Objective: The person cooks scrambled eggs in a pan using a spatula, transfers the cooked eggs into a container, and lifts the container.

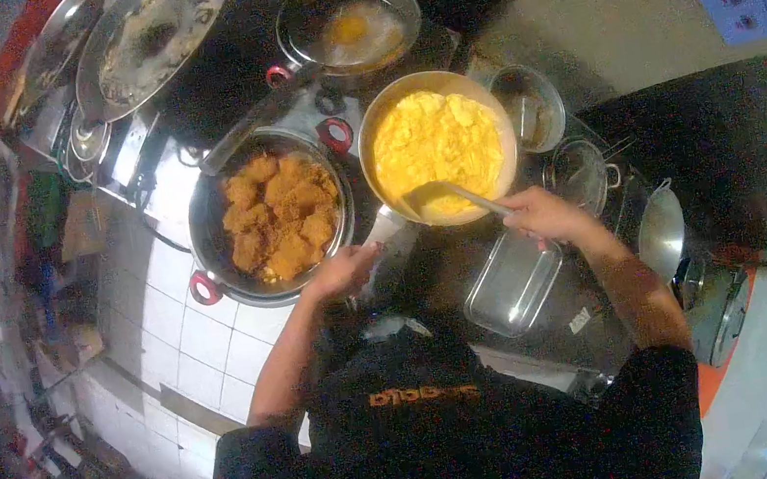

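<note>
A light-coloured frying pan [507, 127] with bright yellow scrambled egg [436, 137] in it is in front of me. My left hand [349, 272] is closed around the pan's handle [386, 226]. Closed on a spatula [480, 199] is my right hand [544, 215], at the pan's near right edge. The spatula's head lies in the near part of the egg. Left of the pan, a round metal pan [201, 235] contains several browned, crumb-coated pieces [282, 213].
Behind stands a skillet [294, 10] with a little yellow food and liquid. A clear rectangular container [512, 282], a bowl [545, 123] and a glass vessel [582, 175] stand to the right. A large dirty pan [92, 80] is at far left.
</note>
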`<state>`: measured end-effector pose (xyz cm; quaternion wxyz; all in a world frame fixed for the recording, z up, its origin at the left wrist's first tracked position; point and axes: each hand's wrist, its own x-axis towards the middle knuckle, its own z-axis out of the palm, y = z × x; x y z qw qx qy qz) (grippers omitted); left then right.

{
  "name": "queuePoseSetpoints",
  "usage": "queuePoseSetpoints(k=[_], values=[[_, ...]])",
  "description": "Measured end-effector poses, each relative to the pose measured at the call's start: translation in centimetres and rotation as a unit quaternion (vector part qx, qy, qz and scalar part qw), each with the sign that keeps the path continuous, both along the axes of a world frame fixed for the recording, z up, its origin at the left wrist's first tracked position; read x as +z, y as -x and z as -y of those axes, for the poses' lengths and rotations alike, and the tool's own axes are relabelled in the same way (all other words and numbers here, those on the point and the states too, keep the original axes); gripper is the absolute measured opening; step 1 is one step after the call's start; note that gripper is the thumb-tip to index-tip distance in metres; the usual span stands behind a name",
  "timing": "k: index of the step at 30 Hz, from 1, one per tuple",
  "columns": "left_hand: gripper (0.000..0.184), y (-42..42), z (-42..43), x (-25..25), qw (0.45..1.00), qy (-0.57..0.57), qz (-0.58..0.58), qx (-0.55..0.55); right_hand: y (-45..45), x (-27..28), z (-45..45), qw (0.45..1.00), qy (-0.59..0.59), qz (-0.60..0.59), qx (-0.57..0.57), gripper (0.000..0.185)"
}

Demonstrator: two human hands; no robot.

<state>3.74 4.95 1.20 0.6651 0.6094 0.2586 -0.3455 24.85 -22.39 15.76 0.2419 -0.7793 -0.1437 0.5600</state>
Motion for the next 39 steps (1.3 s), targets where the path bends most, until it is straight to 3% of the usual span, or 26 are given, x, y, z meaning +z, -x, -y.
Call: queuePoseSetpoints(k=[7,9,13,15,16,19,20,22,24,26,29,31,33,35,38,39], values=[[0.042,-0.2,0.5,1.7,0.999,0.026,-0.005,0.02,-1.3,6.2,-0.5,0.998,0.004,0.055,-0.023,0.036],[0.041,-0.2,0.6,2.0,0.999,0.037,-0.008,0.03,-1.4,8.3,-0.8,0.996,0.048,0.07,0.029,0.036],[0.04,-0.1,0.6,2.4,0.997,0.063,0.011,0.038,-1.1,8.2,-0.7,0.989,0.079,0.052,0.111,0.035],[0.04,0.0,0.6,1.5,0.998,0.049,0.013,0.031,0.0,5.5,-0.4,0.99,0.073,0.008,0.119,0.043],[0.042,-0.1,0.6,1.5,0.998,0.049,-0.001,0.034,0.8,4.6,-0.9,0.991,0.034,0.019,0.129,0.038],[0.046,0.0,0.6,2.0,1.0,-0.014,0.004,0.012,3.7,1.7,-2.3,0.996,0.047,0.037,0.067,0.033],[0.047,0.0,0.5,1.6,1.0,-0.01,0.004,0.007,5.4,0.8,-2.9,0.998,0.033,0.043,-0.035,0.033],[0.048,-0.1,0.3,1.0,0.999,-0.022,0.04,-0.011,8.2,-4.1,-3.8,0.987,-0.033,0.102,-0.118,0.031],[0.049,0.4,0.5,-1.3,0.998,0.033,0.054,0.019,10.2,-4.7,-5.7,0.975,-0.047,0.105,-0.192,0.022],[0.047,0.5,0.8,-2.4,0.997,0.007,0.065,0.034,10.9,-4.4,-6.7,0.965,-0.046,0.117,-0.229,0.02],[0.045,0.5,0.5,1.0,0.981,-0.037,0.188,-0.006,11.3,-4.1,-6.9,0.929,-0.097,0.101,-0.344,0.021],[0.044,-0.1,0.8,2.8,1.0,0.015,-0.008,0.015,10.5,-4.2,-5.8,0.926,-0.122,0.107,-0.341,0.022],[0.041,0.4,0.5,-0.6,0.994,-0.022,0.107,0.005,9.5,-3.2,-4.6,0.927,-0.097,0.158,-0.326,0.021],[0.05,0.6,0.6,-1.3,0.999,-0.013,0.025,0.024,8.1,-0.2,-3.4,0.929,-0.042,0.155,-0.334,0.021],[0.041,0.6,1.4,0.3,0.993,-0.078,0.082,0.018,6.8,5.4,-2.0,0.953,0.009,0.155,-0.259,0.021],[0.041,0.7,1.6,1.2,0.993,-0.077,0.083,0.019,6.0,5.7,-1.0,0.973,-0.022,0.145,-0.177,0.02]])
